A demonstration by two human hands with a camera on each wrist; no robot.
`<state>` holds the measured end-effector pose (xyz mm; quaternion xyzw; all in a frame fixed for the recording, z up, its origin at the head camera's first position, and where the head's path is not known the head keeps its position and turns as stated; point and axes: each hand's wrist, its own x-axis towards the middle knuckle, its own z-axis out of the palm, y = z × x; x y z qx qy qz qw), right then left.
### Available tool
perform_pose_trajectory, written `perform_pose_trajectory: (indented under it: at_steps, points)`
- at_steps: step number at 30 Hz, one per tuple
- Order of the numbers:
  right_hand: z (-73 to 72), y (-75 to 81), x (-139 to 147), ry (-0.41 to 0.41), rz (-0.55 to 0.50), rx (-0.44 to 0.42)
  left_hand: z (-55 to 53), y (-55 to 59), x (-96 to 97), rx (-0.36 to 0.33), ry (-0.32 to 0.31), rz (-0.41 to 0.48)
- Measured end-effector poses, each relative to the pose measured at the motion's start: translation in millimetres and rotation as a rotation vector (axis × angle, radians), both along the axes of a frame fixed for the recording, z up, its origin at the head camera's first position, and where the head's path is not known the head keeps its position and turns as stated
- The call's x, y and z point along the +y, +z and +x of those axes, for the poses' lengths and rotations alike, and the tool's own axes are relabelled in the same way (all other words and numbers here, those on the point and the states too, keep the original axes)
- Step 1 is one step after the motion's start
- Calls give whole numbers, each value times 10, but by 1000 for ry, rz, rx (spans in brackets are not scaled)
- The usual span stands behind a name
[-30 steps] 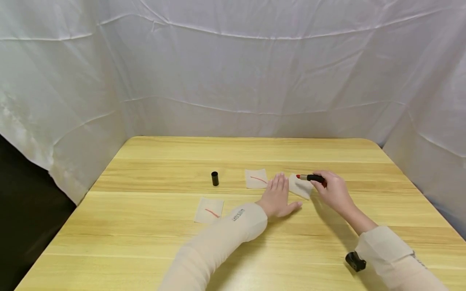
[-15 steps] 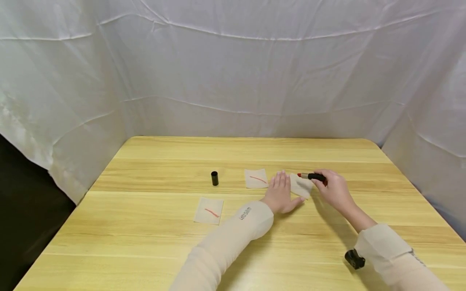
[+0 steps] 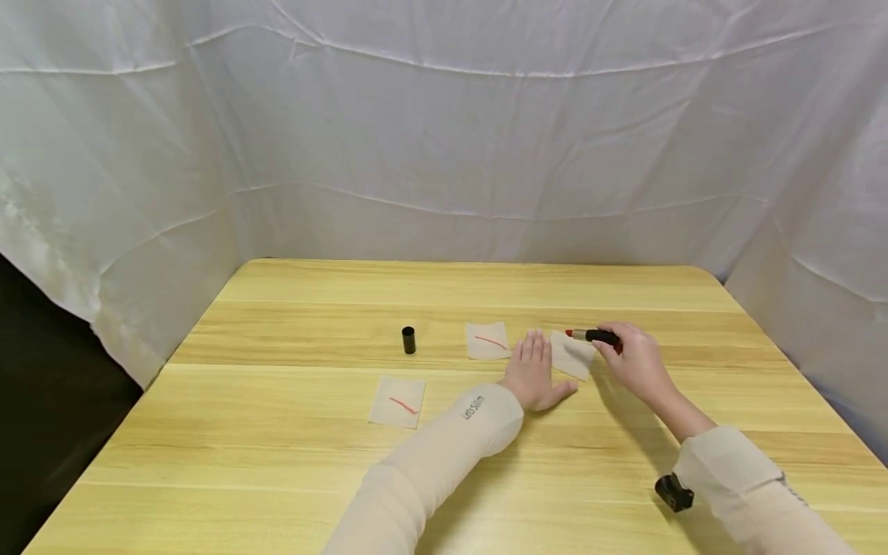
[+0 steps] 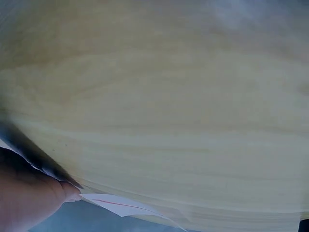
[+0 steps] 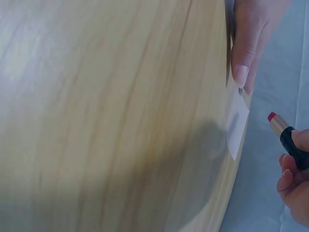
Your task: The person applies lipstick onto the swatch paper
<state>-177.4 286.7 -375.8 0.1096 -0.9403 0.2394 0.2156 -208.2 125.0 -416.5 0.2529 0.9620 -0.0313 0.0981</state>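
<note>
In my right hand point(image 3: 634, 358) is a lipstick point(image 3: 590, 335) with a black base, a gold collar and a red tip, pinched between thumb and fingers. Its tip points left, above a blank white paper square point(image 3: 572, 358). The right wrist view shows the lipstick point(image 5: 279, 125) apart from the paper point(image 5: 236, 128). My left hand point(image 3: 534, 374) lies flat with straight fingers at the left edge of that paper. Left of those fingers is a second paper square point(image 3: 488, 341) with a thin red line across it.
A third paper square point(image 3: 398, 402) with a thicker red stroke lies nearer, at the left. Behind it a black lipstick cap point(image 3: 409, 341) stands upright. All rest on a wooden table point(image 3: 277, 462) with white cloth point(image 3: 444, 139) hanging behind and at the sides.
My left hand has shifted slightly right and its thumb has moved a little. The right hand has kept its hold on the lipstick, almost still.
</note>
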Motion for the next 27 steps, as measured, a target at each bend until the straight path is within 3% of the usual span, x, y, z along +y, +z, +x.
perform_pose_trajectory:
  at_steps: [8, 13, 20, 27]
  points:
    - [-8, -39, -7, 17, -14, -38, 4, -39, 13, 4, -3, -14]
    - [-19, -72, 4, 32, -13, -50, 44, 20, -3, -15, -6, -16]
    - [-32, -101, 7, 47, -3, -39, 130, 146, -29, 24, 0, -23]
    - [-66, -123, 3, 50, 14, -31, 123, 138, -32, 16, 1, -25]
